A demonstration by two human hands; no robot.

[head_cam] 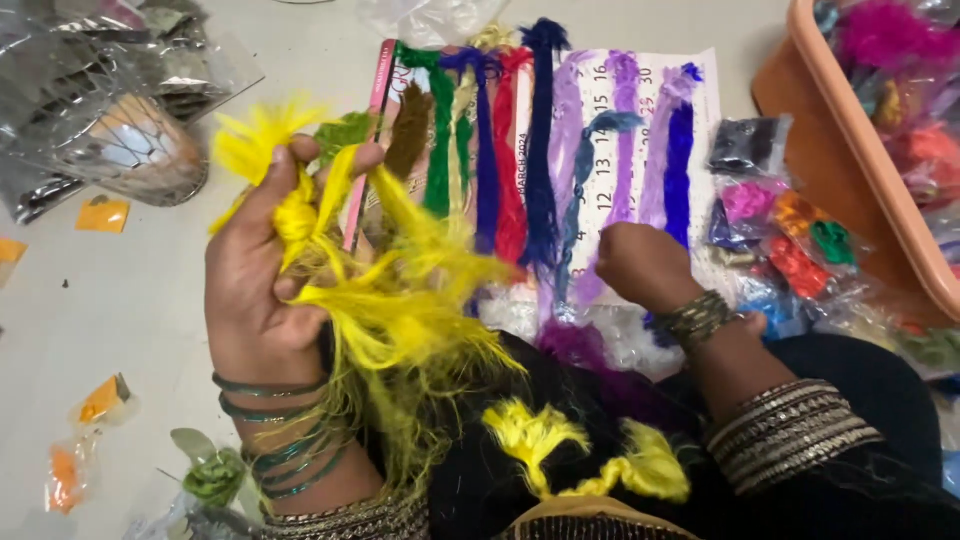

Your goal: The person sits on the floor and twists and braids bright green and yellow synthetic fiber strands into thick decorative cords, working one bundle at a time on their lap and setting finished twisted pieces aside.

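yellow fibre tufts fill the left hand, whose fingers are curled shut around the bunch, thumb over the top; loose strands spill down and to the right from the grip, over the person's dark lap. two more small yellow bundles lie on the lap, apart from the hand.

the right hand rests knuckles up at the lower edge of a printed calendar sheet that lies on the pale floor. its fingers are folded under, closed down onto the ends of the purple strands there; whether they actually pinch any strand cannot be told.

across the sheet lies a row of coloured fibre hanks, side by side and running top to bottom: brown, green, dark blue, red, navy, lilac, grey-blue and violet.

just right of the sheet sits a heap of small clear packets holding pink, orange, green and red fibre, touching the side of an orange plastic tub with more coloured fibre inside. at upper left lie crinkled clear bags, and a few small orange packets are scattered on the floor to the left.
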